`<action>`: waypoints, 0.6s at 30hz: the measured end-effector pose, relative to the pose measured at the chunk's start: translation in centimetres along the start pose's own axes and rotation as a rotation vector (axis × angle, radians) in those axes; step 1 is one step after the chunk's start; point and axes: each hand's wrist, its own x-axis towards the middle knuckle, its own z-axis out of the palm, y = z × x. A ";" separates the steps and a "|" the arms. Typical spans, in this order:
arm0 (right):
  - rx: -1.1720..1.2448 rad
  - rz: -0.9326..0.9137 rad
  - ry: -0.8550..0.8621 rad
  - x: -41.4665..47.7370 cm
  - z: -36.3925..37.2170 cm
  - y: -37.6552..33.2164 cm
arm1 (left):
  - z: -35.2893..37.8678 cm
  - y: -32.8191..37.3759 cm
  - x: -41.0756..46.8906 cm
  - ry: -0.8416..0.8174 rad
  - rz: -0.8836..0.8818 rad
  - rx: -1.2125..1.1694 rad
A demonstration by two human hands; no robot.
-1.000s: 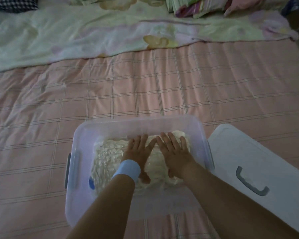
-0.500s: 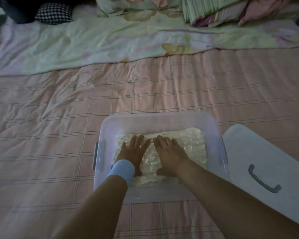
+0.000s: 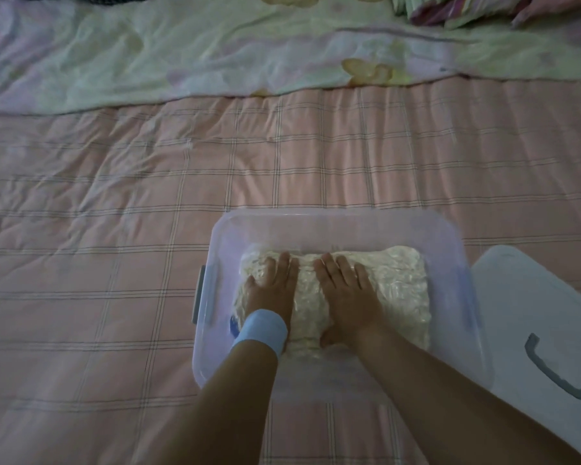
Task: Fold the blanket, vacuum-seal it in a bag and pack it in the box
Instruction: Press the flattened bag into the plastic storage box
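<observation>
Hands first: both lie flat inside the box [image 3: 332,226], fingers straight and a little spread. They hold nothing and just press down. The left hand [image 3: 270,290], with a blue wristband [image 3: 264,330], sits toward 9 o'clock on the bagged blanket [image 3: 396,283]. The right hand [image 3: 348,293] sits just beside it, nearer the middle. All fingertips point to 12 o'clock.

The bagged blanket is a pale, crinkly, shiny lump that fills most of the box floor. The box rests on the pink checked bed cover [image 3: 148,229], at 6 o'clock in my sight. Its white lid [image 3: 517,297] lies off, just beside the box at 3 o'clock, with the grey handle [image 3: 550,374] facing up.

I think the pack is light but firm, like a hard pillow, since the air looks sucked out. The plastic skin looks slippery, and a sharp nail could poke it and let air back in. Flat palms are the kind way to push it. To lift it, I would take the 2 short ends, at 3 and 9 o'clock.
</observation>
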 end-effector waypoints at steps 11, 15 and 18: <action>0.063 -0.059 -0.097 -2.6 -4.0 2.1 | -2.7 1.5 -2.4 -0.047 0.024 0.056; -0.186 0.075 0.067 -6.0 -5.5 6.3 | -5.4 4.3 -2.6 0.300 0.235 -0.102; -0.196 0.038 -0.018 -7.3 -4.8 7.9 | -6.4 7.4 -1.7 0.220 0.347 -0.118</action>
